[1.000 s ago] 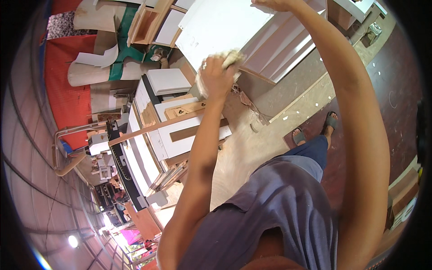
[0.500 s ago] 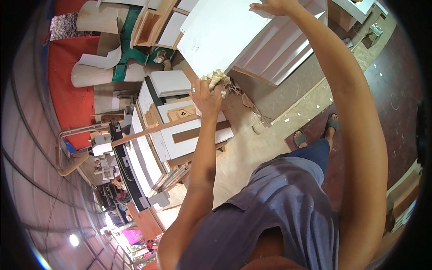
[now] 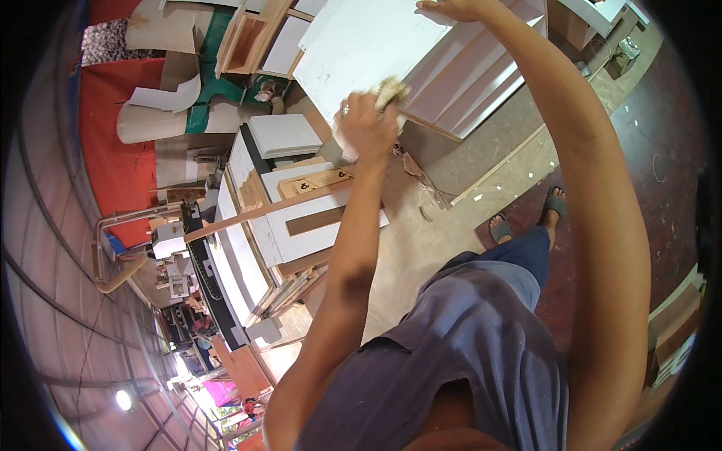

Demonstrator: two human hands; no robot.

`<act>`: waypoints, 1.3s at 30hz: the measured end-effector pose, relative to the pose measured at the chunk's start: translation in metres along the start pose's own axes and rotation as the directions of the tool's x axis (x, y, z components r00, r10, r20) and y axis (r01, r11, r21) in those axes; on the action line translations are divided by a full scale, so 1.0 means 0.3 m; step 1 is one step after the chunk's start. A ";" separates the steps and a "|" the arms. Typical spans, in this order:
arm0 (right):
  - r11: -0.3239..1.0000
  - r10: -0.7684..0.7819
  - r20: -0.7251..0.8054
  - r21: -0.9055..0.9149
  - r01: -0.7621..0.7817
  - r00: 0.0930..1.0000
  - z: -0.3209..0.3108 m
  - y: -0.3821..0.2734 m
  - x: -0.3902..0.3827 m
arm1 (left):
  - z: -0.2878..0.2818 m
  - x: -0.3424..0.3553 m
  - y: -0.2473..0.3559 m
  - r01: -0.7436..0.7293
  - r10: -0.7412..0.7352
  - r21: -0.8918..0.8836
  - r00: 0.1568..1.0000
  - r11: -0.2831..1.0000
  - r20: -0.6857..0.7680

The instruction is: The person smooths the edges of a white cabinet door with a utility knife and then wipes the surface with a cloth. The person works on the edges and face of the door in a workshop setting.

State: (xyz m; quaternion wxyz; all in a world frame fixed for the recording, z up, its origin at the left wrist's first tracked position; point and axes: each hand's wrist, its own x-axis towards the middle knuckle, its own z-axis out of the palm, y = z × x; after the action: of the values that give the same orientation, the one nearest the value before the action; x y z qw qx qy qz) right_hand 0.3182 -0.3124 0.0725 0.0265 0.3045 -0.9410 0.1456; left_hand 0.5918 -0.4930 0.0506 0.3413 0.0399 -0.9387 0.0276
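A large white panel (image 3: pixel 361 45) forms the top of a white cabinet whose open side shows wood-edged shelves (image 3: pixel 481 79). At the panel's near end my left hand (image 3: pixel 368 128) is closed on a crumpled cream cloth (image 3: pixel 391 92), which bulges out past the fingers and hangs below them. My right hand (image 3: pixel 455 9) rests at the panel's right edge, with its fingers stretched out and nothing in them. Part of that hand is cut off by the picture's upper edge.
Stacked white panels and boards (image 3: pixel 282 139) stand left of my left arm, with a long wooden strip (image 3: pixel 263 212) across them. Scraps (image 3: pixel 410 169) lie on the floor by the cabinet. Wooden drawer frames (image 3: pixel 244 41) stand at the far left.
My left hand has moved up and to the right with the cloth, from the panel's near corner onto its near edge. My right hand has stayed almost in place.
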 end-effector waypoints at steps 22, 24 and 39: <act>1.000 -0.007 -0.017 -0.008 0.006 1.000 -0.003 0.009 -0.011 | -0.010 -0.039 -0.021 0.032 -0.032 0.057 0.999 0.998 -0.001; 1.000 -0.004 -0.020 0.002 0.004 1.000 0.002 0.016 -0.008 | 0.011 0.039 0.041 -0.009 0.009 0.006 0.999 1.000 0.052; 0.996 -0.013 -0.011 0.087 0.014 1.000 0.008 0.009 0.020 | 0.258 0.318 0.296 -0.102 0.099 -0.101 0.995 0.990 -0.033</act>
State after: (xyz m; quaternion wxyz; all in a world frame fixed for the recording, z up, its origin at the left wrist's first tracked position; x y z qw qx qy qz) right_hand 0.3116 -0.3144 0.0703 0.0191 0.3110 -0.9314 0.1880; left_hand 0.4612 -0.4160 0.0507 0.3539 -0.0253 -0.9349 -0.0028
